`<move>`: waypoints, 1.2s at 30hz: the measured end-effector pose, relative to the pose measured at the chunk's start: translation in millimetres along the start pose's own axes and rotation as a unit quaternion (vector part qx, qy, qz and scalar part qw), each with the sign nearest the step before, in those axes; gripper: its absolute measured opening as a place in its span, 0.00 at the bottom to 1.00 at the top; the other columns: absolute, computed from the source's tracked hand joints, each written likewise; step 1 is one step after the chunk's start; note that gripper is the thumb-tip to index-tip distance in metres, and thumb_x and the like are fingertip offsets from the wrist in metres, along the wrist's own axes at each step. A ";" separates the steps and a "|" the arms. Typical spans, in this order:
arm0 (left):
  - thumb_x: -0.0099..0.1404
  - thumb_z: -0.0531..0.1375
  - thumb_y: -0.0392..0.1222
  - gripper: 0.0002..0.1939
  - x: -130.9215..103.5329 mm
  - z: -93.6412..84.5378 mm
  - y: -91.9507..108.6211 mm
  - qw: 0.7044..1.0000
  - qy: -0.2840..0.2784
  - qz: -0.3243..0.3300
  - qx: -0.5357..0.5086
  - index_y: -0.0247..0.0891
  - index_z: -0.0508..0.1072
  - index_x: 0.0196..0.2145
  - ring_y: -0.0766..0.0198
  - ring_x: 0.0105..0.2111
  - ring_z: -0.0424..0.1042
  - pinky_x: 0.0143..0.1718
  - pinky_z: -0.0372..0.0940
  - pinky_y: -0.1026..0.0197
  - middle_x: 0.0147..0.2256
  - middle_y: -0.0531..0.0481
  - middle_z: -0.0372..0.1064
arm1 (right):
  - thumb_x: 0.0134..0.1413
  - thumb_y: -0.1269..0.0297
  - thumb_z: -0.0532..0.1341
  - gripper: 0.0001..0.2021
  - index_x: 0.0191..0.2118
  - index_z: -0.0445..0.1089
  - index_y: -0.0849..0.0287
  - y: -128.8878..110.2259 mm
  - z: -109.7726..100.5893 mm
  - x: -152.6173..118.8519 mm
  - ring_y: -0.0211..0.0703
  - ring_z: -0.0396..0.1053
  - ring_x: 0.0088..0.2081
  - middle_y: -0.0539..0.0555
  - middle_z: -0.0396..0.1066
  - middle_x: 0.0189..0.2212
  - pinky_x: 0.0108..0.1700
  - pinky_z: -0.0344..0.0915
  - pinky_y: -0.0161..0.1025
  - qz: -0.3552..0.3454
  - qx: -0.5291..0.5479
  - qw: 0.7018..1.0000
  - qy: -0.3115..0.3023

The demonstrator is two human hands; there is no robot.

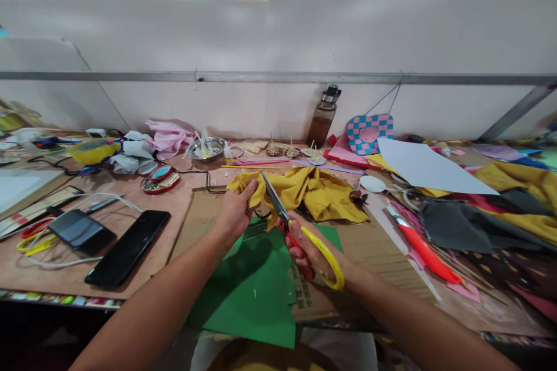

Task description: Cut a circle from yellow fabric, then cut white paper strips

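Note:
My left hand [237, 208] pinches the left end of a crumpled mustard-yellow cloth [317, 191]. In my right hand [307, 243] is a pair of scissors [276, 197] with one red and one yellow handle. Its blades point up and to the left, lying across the cloth close to my left fingers. Whether the blades are parted is hard to make out. Below both hands a green sheet [248, 295] lies on a flat piece of brown cardboard [369, 261], its front corner hanging past the table edge.
At left lie a black phone [128, 249], a power bank [82, 232] and a white cable. A metal bowl [208, 149] and a tilted bottle [322, 119] stand at the back. On the right are white paper [435, 168], a red-handled knife [430, 252] and dark cloth [478, 223].

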State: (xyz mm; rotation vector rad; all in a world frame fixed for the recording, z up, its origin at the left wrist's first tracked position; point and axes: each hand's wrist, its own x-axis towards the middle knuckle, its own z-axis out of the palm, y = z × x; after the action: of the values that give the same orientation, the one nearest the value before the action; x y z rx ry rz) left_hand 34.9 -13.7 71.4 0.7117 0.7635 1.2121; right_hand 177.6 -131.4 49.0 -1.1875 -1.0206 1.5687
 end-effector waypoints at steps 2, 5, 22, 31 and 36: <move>0.52 0.73 0.33 0.14 -0.5 0.2 0.2 1.000 0.003 -0.001 0.003 0.36 0.75 0.35 0.69 0.23 0.74 0.19 0.67 0.70 0.30 0.55 0.76 | 0.50 0.27 0.60 0.30 0.38 0.61 0.51 0.7 -0.5 1.0 0.30 0.44 0.20 0.42 0.50 0.23 0.19 0.47 0.26 0.002 0.004 1.000 -0.006; 0.51 0.74 0.34 0.15 -1.4 1.1 0.2 1.000 0.002 -0.003 0.005 0.35 0.75 0.35 0.69 0.23 0.73 0.19 0.67 0.70 0.29 0.55 0.76 | 0.49 0.27 0.60 0.30 0.38 0.61 0.51 0.5 -0.7 1.4 0.29 0.44 0.20 0.42 0.51 0.24 0.19 0.45 0.25 0.000 0.005 1.000 -0.007; 0.49 0.75 0.33 0.18 -0.2 2.1 0.0 1.000 -0.028 0.002 -0.002 0.35 0.74 0.35 0.70 0.23 0.72 0.20 0.66 0.71 0.29 0.56 0.75 | 0.45 0.24 0.60 0.33 0.38 0.61 0.52 -1.1 1.4 2.3 0.27 0.44 0.20 0.41 0.49 0.23 0.17 0.43 0.22 0.008 0.002 1.000 -0.001; 0.50 0.75 0.33 0.16 0.0 1.5 0.1 1.000 -0.018 -0.013 0.001 0.34 0.75 0.34 0.70 0.23 0.72 0.19 0.66 0.71 0.29 0.55 0.75 | 0.49 0.26 0.59 0.32 0.39 0.59 0.52 5.2 -1.8 4.0 0.27 0.44 0.18 0.40 0.51 0.23 0.16 0.44 0.23 -0.013 -0.006 1.000 -0.006; 0.49 0.75 0.34 0.16 0.0 0.3 1.5 0.999 -0.019 -0.018 -0.023 0.35 0.75 0.33 0.69 0.23 0.73 0.21 0.67 0.69 0.28 0.55 0.76 | 0.46 0.25 0.60 0.33 0.39 0.60 0.53 1.8 1.2 2.4 0.26 0.45 0.18 0.40 0.52 0.23 0.16 0.43 0.23 -0.001 0.002 1.000 0.011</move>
State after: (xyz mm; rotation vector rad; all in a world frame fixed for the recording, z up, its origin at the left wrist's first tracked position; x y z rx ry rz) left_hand 34.3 -13.4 72.8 0.6778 0.7127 1.1769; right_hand 175.8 -129.7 46.9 -1.1983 -1.0024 1.5520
